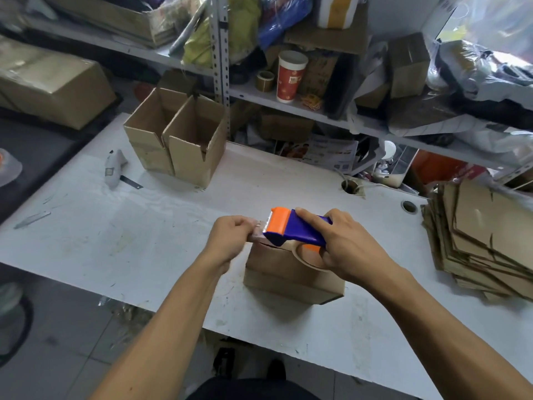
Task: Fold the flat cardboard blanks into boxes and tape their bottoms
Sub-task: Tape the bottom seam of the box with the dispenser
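Head view. My right hand [343, 246] grips the blue-and-orange tape dispenser [294, 229], fingers curled round its body and the tape roll [310, 256] under it; the dispenser sits on top of the folded cardboard box [291, 277], which stands directly beneath both hands. My left hand [230, 241] pinches the free end of clear tape [258, 230] just ahead of the dispenser's orange nose, at the box's left top edge. Beyond the left hand, two open-topped boxes [178, 137] stand touching each other; I cannot see anything inside them. Well right of the right hand lies a stack of flat cardboard blanks [484, 241]. Left of the left hand, a box cutter [115, 168] rests on the white table [144, 226], whose surface is scuffed. Past both hands, metal shelving [220, 67] holds a red-and-white paper cup [291, 76], a small tape roll [265, 80], bags and more cartons.
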